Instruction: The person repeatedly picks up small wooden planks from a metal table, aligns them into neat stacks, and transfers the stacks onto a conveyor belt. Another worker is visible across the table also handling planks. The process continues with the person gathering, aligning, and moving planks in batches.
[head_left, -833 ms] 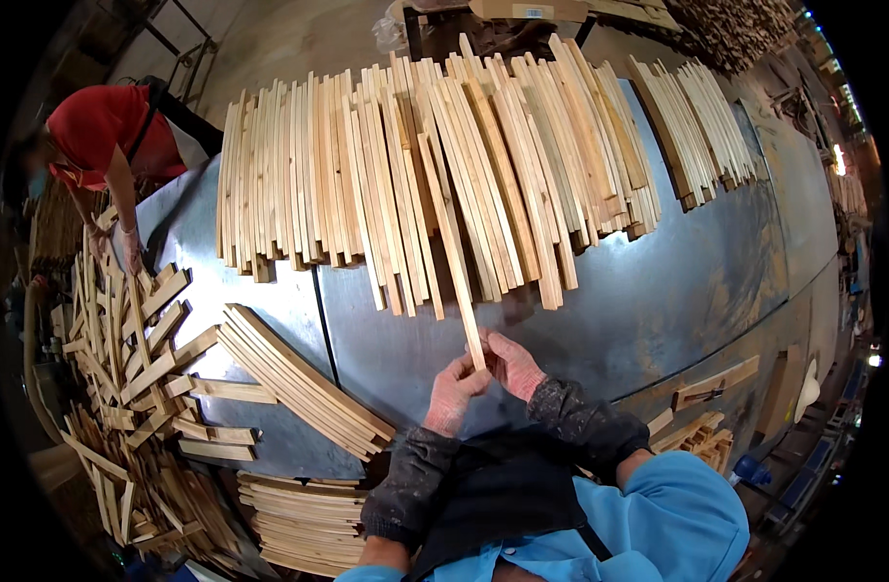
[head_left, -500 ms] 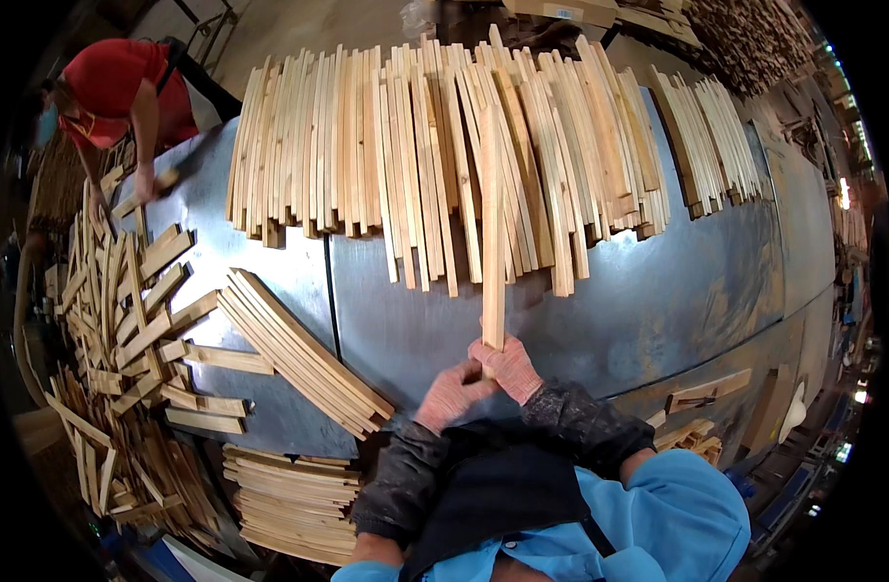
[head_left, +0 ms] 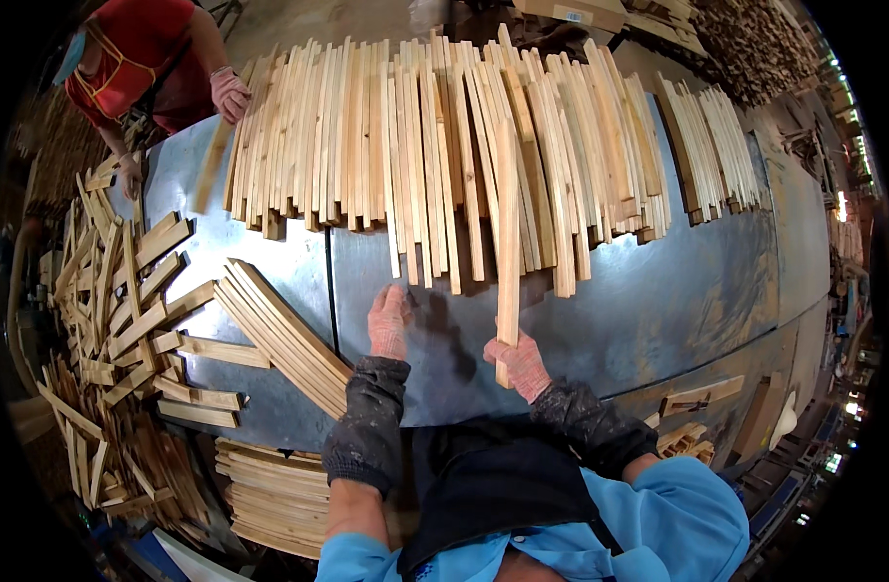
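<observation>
- In the head view, reading the clock around its middle, I see the right hand [head_left: 520, 369] between four and five o'clock, its gloved fingers closed round the near end of one wooden strip [head_left: 507, 242].
- That strip points toward twelve, its far part overlapping the long row of strips [head_left: 308, 145] in my sight; whether it rests on them I can't tell.
- The left hand [head_left: 389, 322], toward eight, looks empty, fingers stretched out just by the row's near ends; contact is unclear.
- The row lies across the metal surface [head_left: 658, 301] at twelve, a smaller group of strips [head_left: 711, 150] apart from it at two.
- Between eight and nine lies a slanted bundle [head_left: 284, 330]; at nine, a jumbled heap of pieces [head_left: 105, 262].
- At ten a co-worker in red [head_left: 158, 58] leans in, one gloved hand by the row's end.
- I'd judge the step in hand to be handling strips singly; the next move seems to call for steadying that long free end clear of its neighbours.
</observation>
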The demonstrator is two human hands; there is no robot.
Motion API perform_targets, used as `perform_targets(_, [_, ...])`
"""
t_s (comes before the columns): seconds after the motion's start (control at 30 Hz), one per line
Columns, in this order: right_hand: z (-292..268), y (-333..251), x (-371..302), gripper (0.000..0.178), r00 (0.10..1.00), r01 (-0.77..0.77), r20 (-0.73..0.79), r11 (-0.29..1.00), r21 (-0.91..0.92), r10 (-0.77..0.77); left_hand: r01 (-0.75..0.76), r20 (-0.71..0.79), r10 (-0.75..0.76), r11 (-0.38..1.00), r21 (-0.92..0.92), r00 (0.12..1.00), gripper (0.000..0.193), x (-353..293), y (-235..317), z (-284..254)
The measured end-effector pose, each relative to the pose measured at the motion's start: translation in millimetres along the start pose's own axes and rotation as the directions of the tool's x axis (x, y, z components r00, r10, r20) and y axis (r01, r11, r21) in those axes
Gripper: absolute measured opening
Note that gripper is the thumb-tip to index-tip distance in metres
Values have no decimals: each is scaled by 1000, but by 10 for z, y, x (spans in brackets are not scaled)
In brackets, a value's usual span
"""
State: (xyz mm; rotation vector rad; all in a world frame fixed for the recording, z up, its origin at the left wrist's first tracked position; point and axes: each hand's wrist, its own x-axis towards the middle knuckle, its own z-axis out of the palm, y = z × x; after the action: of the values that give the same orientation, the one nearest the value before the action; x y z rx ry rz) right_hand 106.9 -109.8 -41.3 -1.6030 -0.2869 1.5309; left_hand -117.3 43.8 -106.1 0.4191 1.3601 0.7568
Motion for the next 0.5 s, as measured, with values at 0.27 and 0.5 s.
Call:
perform_targets(0.27, [-8, -65, 43, 43, 1000, -9, 6, 990, -137, 10, -41, 148, 14, 983, 181, 989, 51, 412, 454, 67])
perform_targets(0.5, [385, -211, 83, 33, 992, 108, 62, 994, -6, -108, -96, 160, 65, 977, 190, 985, 41, -231, 590, -189])
